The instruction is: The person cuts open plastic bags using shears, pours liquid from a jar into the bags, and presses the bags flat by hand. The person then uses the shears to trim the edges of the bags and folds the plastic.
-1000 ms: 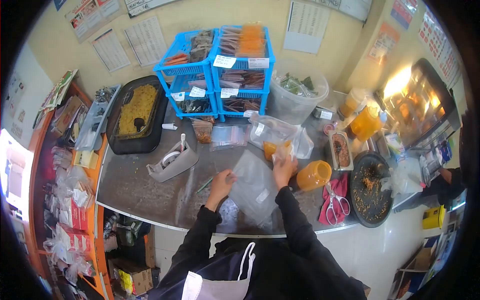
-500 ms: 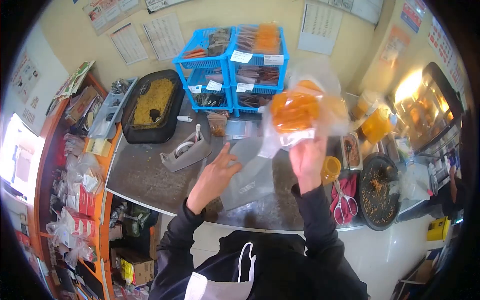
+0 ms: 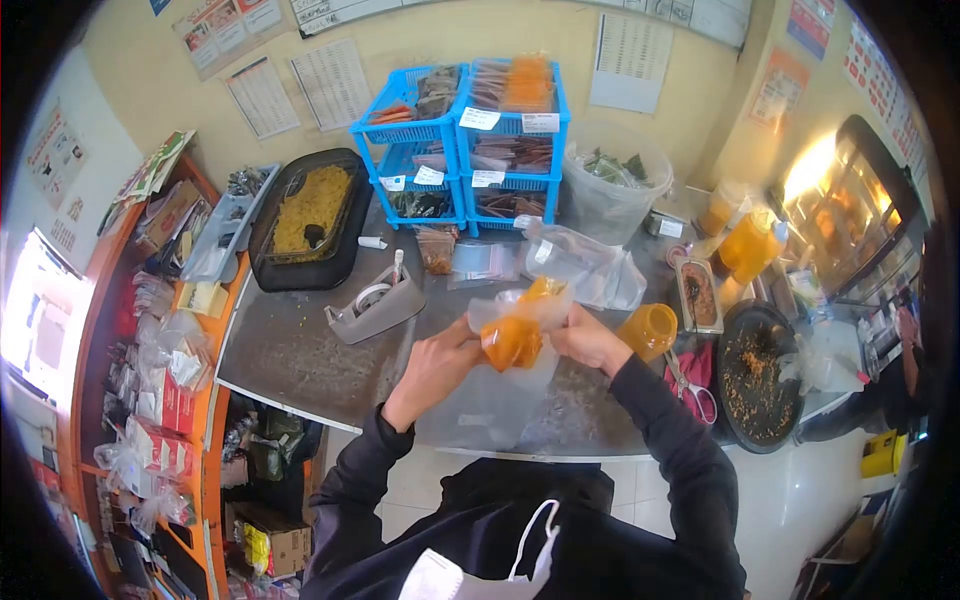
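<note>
Both hands hold a clear plastic bag of orange food above the middle of the dark table. My left hand closes its fingers on the bag's left side. At its right side, my right hand pinches the plastic near the top. Blur and glare hide what exactly the orange contents are. Behind the bag lies another clear plastic bag. An orange plastic jar stands just right of my right hand. To the left of my left hand sits a grey tape dispenser.
Scissors lie on a red cloth at the right, beside a black round mortar with crumbs. Stacked blue baskets hold packets at the back. A black tray with yellow food stands left. A clear bucket holds green leaves.
My right hand has brought the orange-filled bag down and to the left, toward the table's middle. My left hand has moved from over the table to grip the bag.
</note>
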Demonstrator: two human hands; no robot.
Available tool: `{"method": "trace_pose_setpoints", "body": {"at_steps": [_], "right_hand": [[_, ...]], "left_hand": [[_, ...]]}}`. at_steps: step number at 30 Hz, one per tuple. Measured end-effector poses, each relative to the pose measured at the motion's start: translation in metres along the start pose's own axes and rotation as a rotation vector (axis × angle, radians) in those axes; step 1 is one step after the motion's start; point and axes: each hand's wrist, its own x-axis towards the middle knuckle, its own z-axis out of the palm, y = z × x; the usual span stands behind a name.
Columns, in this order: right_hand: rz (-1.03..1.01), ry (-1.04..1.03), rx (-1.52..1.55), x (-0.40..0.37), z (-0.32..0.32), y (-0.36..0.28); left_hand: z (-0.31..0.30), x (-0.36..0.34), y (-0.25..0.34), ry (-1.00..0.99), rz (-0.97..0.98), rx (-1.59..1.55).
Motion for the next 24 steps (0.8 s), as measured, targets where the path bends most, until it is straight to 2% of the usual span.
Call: {"method": "trace_pose_setpoints", "body": {"at_steps": [2, 6, 9, 10, 13, 15, 16, 19, 22, 23, 24], "right_hand": [[0.132, 0.024, -0.127, -0.012, -0.003, -0.001], [0.143, 0.007, -0.393, -0.03, 0.0, 0.023], [0.175, -0.047, -0.407, -0.051, 0.01, 0.041], [0.097, -0.105, -0.332, -0.059, 0.013, 0.049], [0.092, -0.256, -0.562, -0.076, 0.019, 0.076], [-0.052, -0.387, -0.597, -0.08, 0.025, 0.084], [-0.125, -0.45, -0.615, -0.081, 0.03, 0.086], [-0.173, -0.499, -0.625, -0.084, 0.045, 0.079], [-0.281, -0.277, -0.464, -0.098, 0.069, 0.073], [-0.213, -0.172, -0.279, -0.101, 0.073, 0.07], [-0.148, -0.071, -0.097, -0.104, 0.075, 0.065]], "left_hand": [[0.0, -0.006, -0.002, -0.056, -0.018, -0.212], [0.005, -0.013, 0.004, -0.145, -0.128, -0.554], [0.025, -0.027, 0.007, -0.075, -0.072, -0.705], [0.033, -0.035, 0.007, -0.128, -0.097, -0.813], [0.059, -0.054, 0.005, -0.288, -0.142, -1.099], [0.071, -0.054, 0.009, -0.393, -0.124, -1.24], [0.073, -0.051, 0.012, -0.347, -0.056, -1.226], [0.081, -0.034, 0.014, -0.188, 0.109, -1.367], [0.065, -0.018, 0.012, -0.176, 0.009, -1.648], [0.054, -0.015, 0.016, -0.102, -0.093, -1.778], [0.052, -0.015, 0.01, -0.069, -0.092, -1.73]]}}
